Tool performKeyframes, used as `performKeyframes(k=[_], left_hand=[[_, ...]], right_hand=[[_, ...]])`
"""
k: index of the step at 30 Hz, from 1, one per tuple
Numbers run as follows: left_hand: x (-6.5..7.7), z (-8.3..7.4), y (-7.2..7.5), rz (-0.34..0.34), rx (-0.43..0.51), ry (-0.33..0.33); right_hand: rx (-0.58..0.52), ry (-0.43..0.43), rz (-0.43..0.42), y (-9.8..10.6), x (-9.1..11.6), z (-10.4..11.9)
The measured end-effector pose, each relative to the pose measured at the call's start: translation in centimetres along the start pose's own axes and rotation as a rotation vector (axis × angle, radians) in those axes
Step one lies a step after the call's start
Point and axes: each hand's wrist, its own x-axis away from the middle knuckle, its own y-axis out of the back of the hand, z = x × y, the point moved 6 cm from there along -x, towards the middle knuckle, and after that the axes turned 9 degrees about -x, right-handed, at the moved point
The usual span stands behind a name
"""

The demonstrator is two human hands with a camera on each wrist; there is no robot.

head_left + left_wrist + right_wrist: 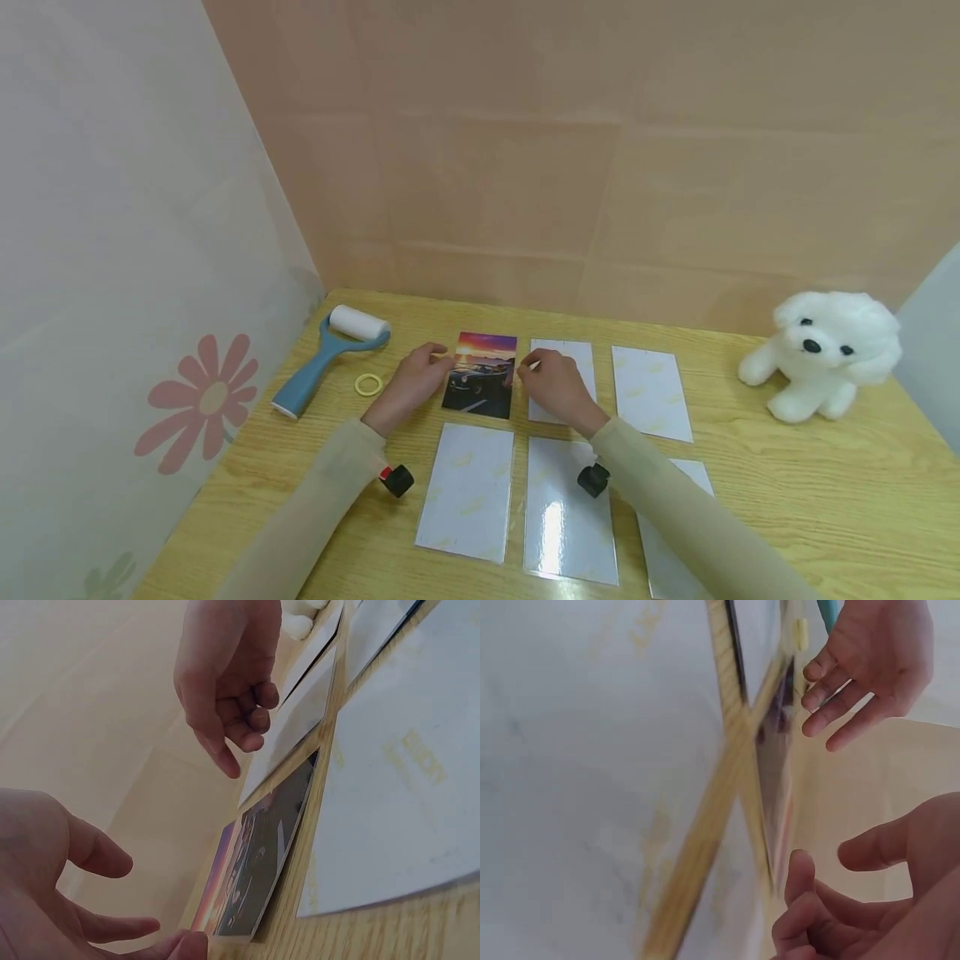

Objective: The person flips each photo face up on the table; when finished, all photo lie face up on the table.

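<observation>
A glossy photo card (480, 383) of a car under a sunset sky lies face up on the wooden table. My left hand (417, 379) is at its left edge, fingers relaxed and thumb apart, gripping nothing. On the opposite side my right hand (557, 385) hovers by the photo's right edge with loosely curled fingers and nothing between them. Under the right hand lies a white face-down card (583, 354), partly covered by it. Both hands also show in the left wrist view, the left hand (67, 892) low and the right hand (229, 682) above the cards.
More white cards lie around: one at back right (651, 392), others in the front row (467, 492), (566, 517). A blue-handled lint roller (315, 367) and a yellow ring (368, 384) are left. A white plush dog (825, 354) sits right. A wall covering (480, 183) rises behind.
</observation>
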Motion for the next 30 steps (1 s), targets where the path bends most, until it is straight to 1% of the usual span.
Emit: performKeyframes(k=[2, 4, 10, 14, 16, 18, 20, 21, 26, 30], left_hand=[[0.2, -0.6, -0.2, -0.004, -0.011, -0.031], [0.6, -1.4, -0.4, -0.008, -0.026, -0.072], [1.6, -3.7, -1.7, -0.009, -0.064, -0.217], [2.4, -5.3, -2.8, 0.014, -0.079, -0.361], [2.8, -6.1, -3.4, 0.026, -0.107, -0.440], [3.0, -6.7, -4.0, 0.038, -0.138, -0.501], [3.2, -7.1, -4.5, 0.050, -0.174, -0.528], [3.2, -7.3, -4.8, 0.057, -0.190, -0.531], [3.3, -7.6, -6.0, 0.117, -0.260, -0.506], [3.1, -7.9, -7.0, 0.148, -0.311, -0.506]], right_hand=[[0.006, 0.029, -0.027, 0.7, 0.4, 0.0], [0.019, 0.075, -0.059, 1.4, 0.9, 0.0], [0.033, 0.207, -0.111, 3.6, 3.1, 0.2], [0.076, 0.299, -0.117, 5.1, 4.7, 0.3], [0.099, 0.339, -0.116, 5.9, 5.4, 0.2], [0.126, 0.363, -0.114, 6.4, 6.1, -0.1], [0.151, 0.376, -0.112, 6.9, 6.6, -0.6], [0.165, 0.380, -0.109, 7.1, 6.8, -0.9], [0.223, 0.395, -0.098, 7.7, 7.7, -2.1], [0.244, 0.420, -0.110, 8.3, 8.2, -2.7]])
